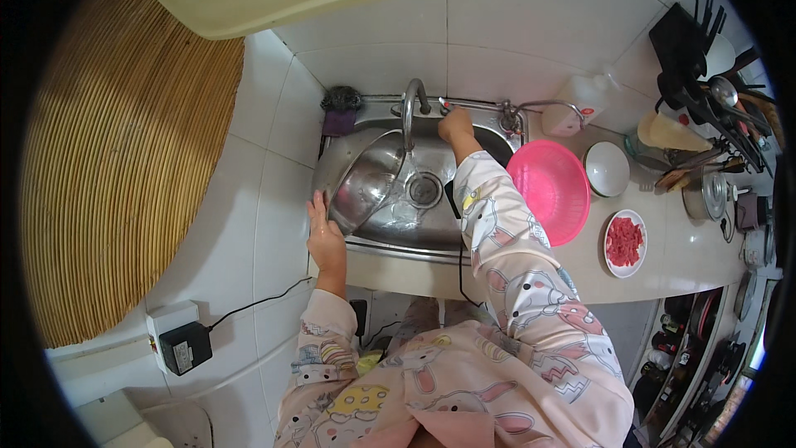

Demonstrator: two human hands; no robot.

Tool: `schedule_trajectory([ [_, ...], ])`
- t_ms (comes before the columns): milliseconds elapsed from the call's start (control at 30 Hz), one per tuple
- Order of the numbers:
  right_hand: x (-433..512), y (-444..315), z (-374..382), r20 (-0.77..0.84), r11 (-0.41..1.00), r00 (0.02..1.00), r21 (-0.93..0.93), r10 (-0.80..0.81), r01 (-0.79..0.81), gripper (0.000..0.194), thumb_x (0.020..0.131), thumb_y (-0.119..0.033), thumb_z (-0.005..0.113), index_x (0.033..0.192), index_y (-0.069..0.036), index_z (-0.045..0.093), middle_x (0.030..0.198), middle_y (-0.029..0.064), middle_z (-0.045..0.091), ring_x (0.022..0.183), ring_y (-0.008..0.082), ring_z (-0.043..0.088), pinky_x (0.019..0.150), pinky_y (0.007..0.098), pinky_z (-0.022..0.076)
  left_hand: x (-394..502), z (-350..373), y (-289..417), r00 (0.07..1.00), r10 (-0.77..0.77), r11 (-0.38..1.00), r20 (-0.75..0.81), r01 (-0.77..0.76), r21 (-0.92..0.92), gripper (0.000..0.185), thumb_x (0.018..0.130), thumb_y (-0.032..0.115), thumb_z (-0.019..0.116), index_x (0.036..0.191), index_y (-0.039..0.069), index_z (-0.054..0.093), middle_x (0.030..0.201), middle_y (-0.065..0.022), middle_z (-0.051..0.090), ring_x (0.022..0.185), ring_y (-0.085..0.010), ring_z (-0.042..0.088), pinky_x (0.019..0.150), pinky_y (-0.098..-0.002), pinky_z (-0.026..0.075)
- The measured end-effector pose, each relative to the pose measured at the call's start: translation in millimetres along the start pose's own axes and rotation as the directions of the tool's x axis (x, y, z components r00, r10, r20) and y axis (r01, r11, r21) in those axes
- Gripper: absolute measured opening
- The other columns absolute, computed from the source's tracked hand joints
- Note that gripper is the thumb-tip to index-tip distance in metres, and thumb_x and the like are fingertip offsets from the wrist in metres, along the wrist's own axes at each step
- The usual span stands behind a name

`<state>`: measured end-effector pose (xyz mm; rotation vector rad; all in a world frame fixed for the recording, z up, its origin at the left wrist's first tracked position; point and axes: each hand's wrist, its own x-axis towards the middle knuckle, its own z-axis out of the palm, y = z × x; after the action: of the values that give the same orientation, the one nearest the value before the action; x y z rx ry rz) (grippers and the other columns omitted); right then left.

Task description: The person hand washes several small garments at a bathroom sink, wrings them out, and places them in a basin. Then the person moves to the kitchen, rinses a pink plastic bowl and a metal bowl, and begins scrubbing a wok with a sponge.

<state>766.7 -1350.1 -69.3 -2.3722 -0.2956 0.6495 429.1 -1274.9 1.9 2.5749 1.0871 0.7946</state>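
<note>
A metal bowl (367,183) is tilted on its side in the left part of the stainless steel sink (429,227), and my left hand (326,241) grips its lower left rim. From the curved faucet (408,115) water runs down beside the bowl, near the round drain (424,190). My right hand (457,124) is closed on the tap handle (444,103) at the sink's back edge. A pink plastic basin (550,193) rests against the sink's right side, partly behind my right sleeve.
On the counter (559,283) to the right are a white bowl (607,169), a plate of sliced raw meat (624,242) and a lidded pot (704,196). A plastic jug (575,106) stands by the wall. A dark scrubber (341,98) lies at the sink's back left corner.
</note>
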Motion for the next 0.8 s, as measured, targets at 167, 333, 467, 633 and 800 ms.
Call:
schedule_trajectory([
  [167, -32.7, 17.9, 8.6, 0.120, 0.940, 0.990, 0.340, -0.077, 0.032, 0.076, 0.069, -0.012, 0.068, 0.132, 0.003, 0.029, 0.126, 0.0260, 0.044, 0.117, 0.0334, 0.045, 0.095, 0.0340, 0.0379, -8.9, -3.4, -7.7, 0.995, -0.084, 0.994, -0.045, 0.080, -0.079, 0.057, 0.077, -0.002, 0.040, 0.133, 0.012, 0.037, 0.128, -0.0122, 0.047, 0.119, -0.0312, 0.042, 0.082, -0.0363, 0.047],
  [333, -119.4, 39.3, 42.4, 0.179, 0.941, 0.954, 0.284, -0.241, 0.184, 0.075, 0.070, -0.018, 0.071, 0.131, 0.002, 0.032, 0.120, 0.0229, 0.050, 0.111, 0.0324, 0.050, 0.092, 0.0352, 0.0406, -22.3, -20.4, -19.4, 0.988, -0.152, 0.977, -0.021, 0.147, -0.154, 0.059, 0.078, -0.004, 0.039, 0.135, 0.009, 0.032, 0.129, -0.0142, 0.046, 0.121, -0.0299, 0.041, 0.094, -0.0330, 0.038],
  [467, -175.1, 50.2, 33.8, 0.179, 0.852, 0.930, 0.484, -0.322, 0.201, 0.064, 0.074, -0.023, 0.068, 0.127, -0.002, 0.039, 0.112, 0.0185, 0.055, 0.106, 0.0289, 0.054, 0.088, 0.0346, 0.0432, -32.4, -33.0, -27.3, 0.985, -0.167, 0.970, -0.035, 0.158, -0.184, 0.059, 0.079, -0.003, 0.039, 0.137, 0.008, 0.029, 0.128, -0.0149, 0.047, 0.116, -0.0304, 0.047, 0.094, -0.0328, 0.038],
  [633, -226.0, 72.2, -2.8, 0.444, 0.180, 0.896, 0.881, 0.004, -0.437, 0.066, 0.082, -0.033, 0.062, 0.132, -0.004, 0.030, 0.117, 0.0120, 0.051, 0.102, 0.0256, 0.055, 0.080, 0.0363, 0.0468, -35.2, -37.3, -31.4, 0.981, -0.163, 0.967, -0.108, 0.137, -0.217, 0.058, 0.080, -0.003, 0.039, 0.136, 0.007, 0.029, 0.128, -0.0164, 0.047, 0.114, -0.0299, 0.049, 0.095, -0.0323, 0.038],
  [800, -230.2, 107.0, -27.0, 0.325, -0.319, 0.870, 0.924, 0.371, -0.209, 0.065, 0.085, -0.053, 0.048, 0.128, -0.007, 0.032, 0.118, 0.0163, 0.048, 0.105, 0.0298, 0.054, 0.084, 0.0418, 0.0456, -29.7, -37.7, -29.5, 0.978, -0.167, 0.972, -0.127, 0.142, -0.186, 0.058, 0.079, -0.003, 0.040, 0.136, 0.006, 0.030, 0.126, -0.0169, 0.048, 0.111, -0.0294, 0.051, 0.091, -0.0328, 0.041],
])
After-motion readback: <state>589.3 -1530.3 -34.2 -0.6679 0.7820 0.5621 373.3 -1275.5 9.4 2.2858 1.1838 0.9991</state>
